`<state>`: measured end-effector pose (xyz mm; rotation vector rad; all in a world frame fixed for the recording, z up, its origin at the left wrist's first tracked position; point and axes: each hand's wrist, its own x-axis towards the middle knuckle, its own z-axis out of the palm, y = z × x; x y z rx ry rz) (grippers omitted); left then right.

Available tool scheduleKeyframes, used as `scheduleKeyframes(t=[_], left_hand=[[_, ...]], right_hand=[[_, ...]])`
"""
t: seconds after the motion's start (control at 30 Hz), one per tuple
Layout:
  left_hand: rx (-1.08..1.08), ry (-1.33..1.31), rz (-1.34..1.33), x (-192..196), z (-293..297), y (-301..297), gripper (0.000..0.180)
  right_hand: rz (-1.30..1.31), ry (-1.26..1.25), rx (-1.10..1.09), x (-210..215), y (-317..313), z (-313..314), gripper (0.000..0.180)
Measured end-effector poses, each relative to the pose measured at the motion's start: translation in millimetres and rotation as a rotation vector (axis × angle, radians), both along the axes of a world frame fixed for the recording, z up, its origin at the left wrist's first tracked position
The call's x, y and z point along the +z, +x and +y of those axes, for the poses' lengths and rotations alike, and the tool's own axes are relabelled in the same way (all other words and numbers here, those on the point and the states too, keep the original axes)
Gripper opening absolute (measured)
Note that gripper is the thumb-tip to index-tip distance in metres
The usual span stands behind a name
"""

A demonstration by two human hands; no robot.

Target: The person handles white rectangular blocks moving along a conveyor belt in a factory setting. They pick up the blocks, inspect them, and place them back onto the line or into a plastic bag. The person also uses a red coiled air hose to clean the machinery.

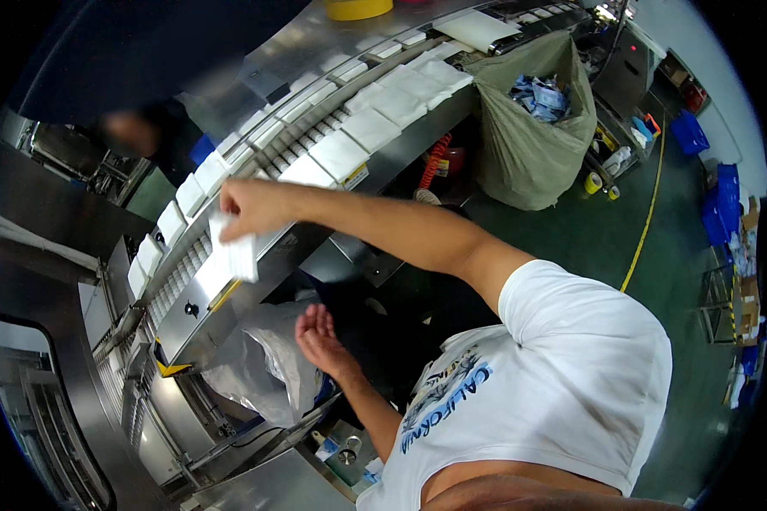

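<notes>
My right hand (256, 207) reaches over the curved conveyor, its fingers closed on a small stack of flat white pads (240, 255), blurred at the top. The stack hangs over the conveyor's near metal edge. My left hand (317, 336) is lower and nearer to me, palm turned up, fingers stretched out, holding nothing. It is beside a clear plastic bag (268, 366) below the conveyor. Square white pads (339, 156) lie in a row along the near ledge. Another row of white pads (191, 196) follows the far side of the rollers (179, 274).
A large olive sack (528, 145) with blue-and-white wrappers stands right of the conveyor. A red coiled hose (435, 160) hangs beneath it. Across the line, a person's blurred hand (132, 134) shows. Blue crates (723, 204) stand at far right, beyond a yellow floor line (643, 238).
</notes>
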<state>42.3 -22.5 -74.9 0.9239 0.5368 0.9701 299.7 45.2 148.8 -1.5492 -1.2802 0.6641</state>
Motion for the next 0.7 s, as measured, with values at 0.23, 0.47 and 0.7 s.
scheduleKeyframes(t=[0.23, 0.47, 0.7], left_hand=[[-0.069, -0.048, -0.406, 86.1, 22.4, 8.0, 0.085], [0.127, -0.030, -0.099, 88.7, 22.3, 2.3, 0.052], [0.066, -0.131, -0.046, 85.6, 12.2, -11.0, 0.051]], right_hand=[[0.015, -0.030, 0.269, -34.6, -49.5, -51.8, 0.063], [-0.042, -0.096, 0.175, -41.3, -60.8, -73.3, 0.060], [-0.073, -0.150, -0.015, -33.5, -13.8, -38.6, 0.057]])
